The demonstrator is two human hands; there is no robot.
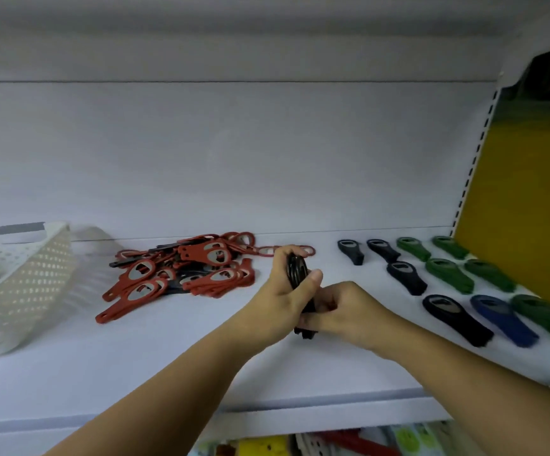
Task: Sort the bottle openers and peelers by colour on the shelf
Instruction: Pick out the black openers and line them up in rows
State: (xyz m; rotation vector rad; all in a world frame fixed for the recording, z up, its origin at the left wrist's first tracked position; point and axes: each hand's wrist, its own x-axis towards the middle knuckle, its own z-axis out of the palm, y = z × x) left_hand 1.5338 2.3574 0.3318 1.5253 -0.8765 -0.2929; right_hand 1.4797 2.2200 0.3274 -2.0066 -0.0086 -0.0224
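Here, the stack of black bottle openers point(297, 271) stands nearly upright over the middle of the shelf point(135, 357). The left hand point(283, 291) is wrapped round its upper half and the right hand point(342, 307) is curled round its lower end. Held only by that squeeze, the thin pieces could, I judge, fan out and slip, falling past the front edge at 6 o'clock, landing in the red pile point(181, 271) at 10 o'clock, or knocking the sorted rows point(448, 274) at 3 o'clock crooked.
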